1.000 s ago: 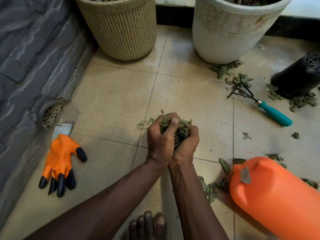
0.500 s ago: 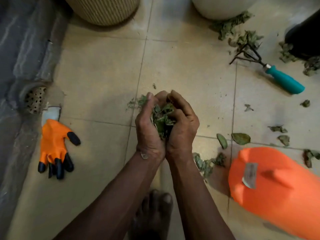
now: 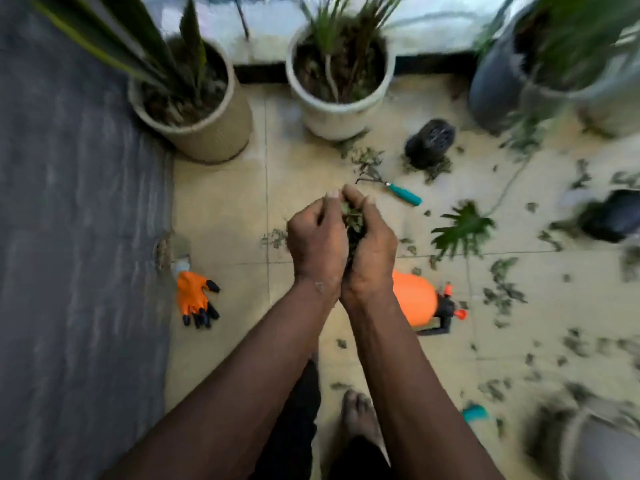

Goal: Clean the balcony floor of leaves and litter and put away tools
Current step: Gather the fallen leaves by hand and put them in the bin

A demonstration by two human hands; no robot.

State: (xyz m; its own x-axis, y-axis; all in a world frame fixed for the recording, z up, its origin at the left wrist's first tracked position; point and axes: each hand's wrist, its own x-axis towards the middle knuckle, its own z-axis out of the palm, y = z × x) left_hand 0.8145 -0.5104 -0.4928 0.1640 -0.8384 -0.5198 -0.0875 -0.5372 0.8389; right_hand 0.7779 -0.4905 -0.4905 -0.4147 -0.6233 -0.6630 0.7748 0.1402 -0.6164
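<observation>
Left hand [image 3: 317, 244] and right hand [image 3: 372, 244] pressed together just left of the orange sprayer [image 3: 412, 299], fingers [image 3: 353, 197] curled round a clump of leaves [image 3: 352, 216] wedged between both palms, loose leaves [image 3: 502, 292] strewn over the floor [image 3: 225, 209] right of the sprayer, hand rake [image 3: 398, 192] lying beyond it

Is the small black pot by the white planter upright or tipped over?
Tipped over. The small black pot lies on its side, its perforated base turned toward the camera.

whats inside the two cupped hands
A clump of green leaves shows in the gap between the left hand and the right hand, both curled round it. How far down the clump goes is hidden by the palms.
</observation>
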